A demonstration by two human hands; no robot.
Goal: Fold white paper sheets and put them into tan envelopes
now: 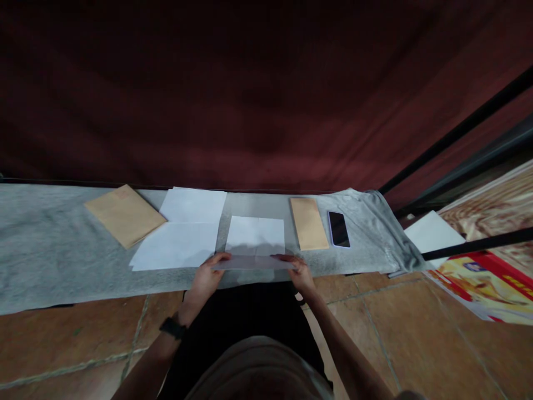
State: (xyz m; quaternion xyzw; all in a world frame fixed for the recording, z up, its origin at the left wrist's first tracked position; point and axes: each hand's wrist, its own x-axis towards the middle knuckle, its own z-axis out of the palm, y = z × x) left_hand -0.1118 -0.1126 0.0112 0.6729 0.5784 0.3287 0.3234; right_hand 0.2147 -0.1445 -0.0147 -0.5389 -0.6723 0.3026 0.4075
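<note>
A sheet of white paper (255, 228) with a faint crease down its middle lies on the grey cloth in front of me. Its near end is lifted into a narrow band, and both hands grip that band at its two ends. My left hand (210, 272) pinches the left end, fingers closed. At the right end, my right hand (298, 272) is closed on the paper in the same way. Left of this sheet is a stack of white paper (187, 239) with a crease across it. A brown envelope (308, 222) lies just beyond my right hand.
Another brown envelope (125, 215) overlaps the paper stack's left edge. A phone (338, 229) rests on the grey cloth (50, 239) at the right. Behind hangs a dark red curtain (250, 111). Dark bars (466, 128) and a colourful box (483, 283) stand at the right.
</note>
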